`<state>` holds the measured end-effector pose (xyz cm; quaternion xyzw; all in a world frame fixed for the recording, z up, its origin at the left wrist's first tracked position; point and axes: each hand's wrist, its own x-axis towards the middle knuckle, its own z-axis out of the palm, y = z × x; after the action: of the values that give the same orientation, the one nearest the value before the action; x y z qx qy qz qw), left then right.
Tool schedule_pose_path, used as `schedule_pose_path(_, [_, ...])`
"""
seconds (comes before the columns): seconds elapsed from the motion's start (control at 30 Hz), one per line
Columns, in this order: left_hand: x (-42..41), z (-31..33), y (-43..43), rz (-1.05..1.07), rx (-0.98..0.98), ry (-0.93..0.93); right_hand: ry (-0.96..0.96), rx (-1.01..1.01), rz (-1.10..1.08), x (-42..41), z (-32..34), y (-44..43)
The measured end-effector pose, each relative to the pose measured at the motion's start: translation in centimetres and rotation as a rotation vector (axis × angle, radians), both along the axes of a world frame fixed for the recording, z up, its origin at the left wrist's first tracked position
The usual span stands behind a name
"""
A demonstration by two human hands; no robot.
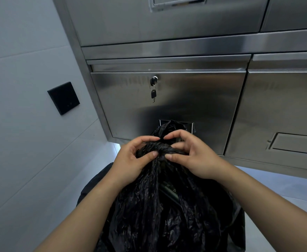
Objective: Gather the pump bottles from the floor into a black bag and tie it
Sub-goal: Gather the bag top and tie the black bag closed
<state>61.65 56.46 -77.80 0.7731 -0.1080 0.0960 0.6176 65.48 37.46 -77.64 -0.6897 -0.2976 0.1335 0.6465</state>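
Note:
A full black plastic bag (163, 211) stands on the floor in front of me, its neck gathered and twisted into a knot (161, 150). My left hand (132, 157) pinches the left side of the knot with thumb and fingers. My right hand (191, 155) pinches the right side the same way. A loose end of the bag sticks up behind the knot. No pump bottles can be seen; a dim shape shows through the plastic below the knot.
A stainless steel cabinet (167, 106) rises just behind the bag, with a key (153, 93) hanging from its lock. A black wall plate (63, 98) sits on the white tiled wall at left. Pale floor shows at the right.

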Motion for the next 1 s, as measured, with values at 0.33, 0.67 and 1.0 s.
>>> schedule_pose_path(0.33, [-0.11, -0.08, -0.43, -0.030, 0.003, 0.059, -0.095, -0.142, -0.053, 0.26, -0.38, -0.57])
schedule_pose_path(0.67, [0.09, -0.40, 0.01, 0.012, 0.064, 0.078, -0.341, -0.241, -0.235, -0.16, -0.58, -0.11])
schedule_pose_path(1.0, [0.14, -0.33, -0.19, -0.040, 0.077, 0.097, -0.294, -0.249, -0.212, 0.32, -0.80, -0.36])
